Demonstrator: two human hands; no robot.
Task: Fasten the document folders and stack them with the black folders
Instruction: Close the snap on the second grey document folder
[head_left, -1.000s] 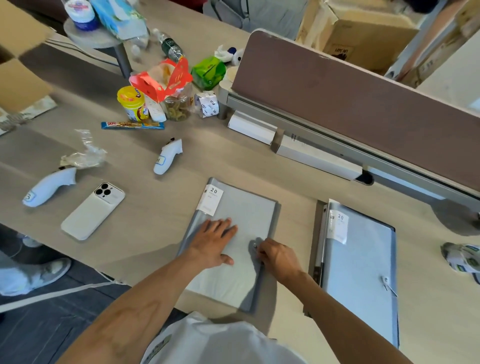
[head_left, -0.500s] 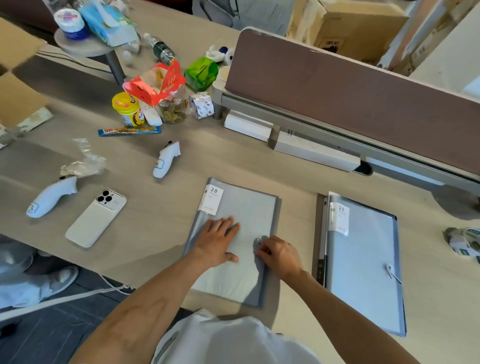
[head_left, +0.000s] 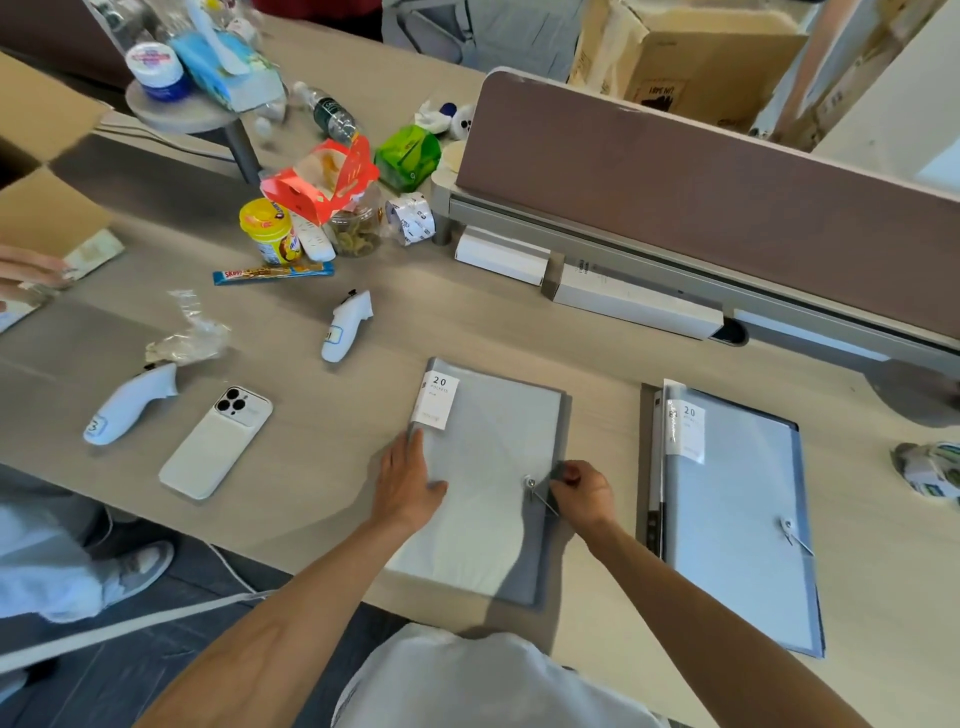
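A grey document folder (head_left: 488, 441) with a white "20" label lies flat on the desk in front of me. My left hand (head_left: 408, 483) rests on its left edge, fingers together, palm down. My right hand (head_left: 584, 491) pinches the folder's elastic cord beside the small round button (head_left: 530, 482) near the right edge. To the right lies a second folder (head_left: 737, 509), bluish with a dark border, its cord looped on its button (head_left: 788, 525). It sits on top of a dark folder whose spine (head_left: 649, 467) shows at its left.
A white phone (head_left: 215, 441) and two white controllers (head_left: 130, 402) (head_left: 347, 325) lie left of the folder. Snack jars and packets (head_left: 311, 218) crowd the far left. A brown desk divider (head_left: 701, 208) runs behind. Another person's hand (head_left: 26, 270) and shoes (head_left: 135, 571) appear at left.
My left hand slid from the folder's middle to its left edge. My right hand shifted right and now pinches the cord beside the exposed button. The view moved slightly.
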